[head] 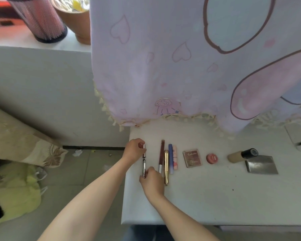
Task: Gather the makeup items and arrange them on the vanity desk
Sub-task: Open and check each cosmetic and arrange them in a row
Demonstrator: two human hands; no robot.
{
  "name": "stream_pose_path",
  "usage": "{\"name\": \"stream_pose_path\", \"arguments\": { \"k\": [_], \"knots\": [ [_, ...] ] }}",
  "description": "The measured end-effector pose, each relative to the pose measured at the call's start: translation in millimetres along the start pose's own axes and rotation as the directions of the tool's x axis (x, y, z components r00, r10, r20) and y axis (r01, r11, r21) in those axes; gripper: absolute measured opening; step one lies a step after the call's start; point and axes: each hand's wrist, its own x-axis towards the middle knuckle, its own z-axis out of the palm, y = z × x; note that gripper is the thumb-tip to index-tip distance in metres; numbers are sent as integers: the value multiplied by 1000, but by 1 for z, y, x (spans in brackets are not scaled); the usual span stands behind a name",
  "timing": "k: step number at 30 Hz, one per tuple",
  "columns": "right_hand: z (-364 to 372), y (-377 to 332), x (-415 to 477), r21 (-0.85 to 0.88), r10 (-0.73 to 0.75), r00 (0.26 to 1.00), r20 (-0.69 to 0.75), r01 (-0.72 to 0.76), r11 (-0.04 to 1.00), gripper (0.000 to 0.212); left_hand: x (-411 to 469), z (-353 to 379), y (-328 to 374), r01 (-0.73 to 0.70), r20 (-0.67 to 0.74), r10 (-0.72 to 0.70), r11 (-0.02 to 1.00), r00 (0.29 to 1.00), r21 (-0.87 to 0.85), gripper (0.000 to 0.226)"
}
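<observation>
From my feed, both hands are on a slim rose-and-silver makeup wand, which lies near the left edge of the white vanity desk. The left hand pinches its rose-pink cap end, and the right hand grips the silver barrel end. A thin dark stem shows between the two halves.

Little of the writing can be read. The brown square eyeshadow palette has a line of pale cursive across its lid, too small for me to make out. The small round red tin beside it bears a pale mark I cannot read either.

Just right of the wand, four tubes lie side by side: a dark red slim tube with a silver tip, a gold metal tube, a blue-to-lilac tube and a pink patterned tube. Further right, a beige bottle with a black cap lies on its side, touching a shiny silver square case.

A pink curtain printed with hearts and a cartoon figure hangs over the back of the desk and hides what is behind it. On the ledge at upper left stand a pink mesh holder and a terracotta pot.
</observation>
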Motion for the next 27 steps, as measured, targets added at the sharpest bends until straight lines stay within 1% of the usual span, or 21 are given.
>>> {"name": "stream_pose_path", "arguments": {
  "k": [2,6,9,11,16,19,22,24,27],
  "knots": [
    [-4,1,-1,4,-9,1000,5,9,1000,17,-1,-1,-1,9,0,-9,1000,1000,-7,29],
    [-26,10,0,20,-25,998,-55,27,999,32,-1,-4,0,14,-13,-14,1000,1000,-21,31],
    [-44,24,5,-4,-20,990,-137,19,1000,24,-4,-5,-2,14,-28,-15,999,1000,-35,31],
    [-49,31,9,-34,-11,985,-171,6,999,28,-8,-4,-5,20,-31,-22,999,999,-37,31],
    [-44,33,8,-182,-76,987,-138,50,982,29,-18,0,-11,44,-54,-47,997,997,-58,33],
    [-40,31,9,-304,-102,989,-105,66,950,33,-25,1,-13,54,-72,-60,995,996,-80,32],
    [-38,29,11,-378,-117,992,-52,89,922,31,-33,1,-15,57,-80,-64,995,995,-79,31],
    [-37,28,12,-393,-127,991,-51,97,915,28,-37,0,-17,57,-91,-64,995,994,-80,31],
    [-43,26,11,-365,-123,989,-87,83,927,28,-40,-7,-15,33,-118,-41,997,992,-64,32]
  ]
}}
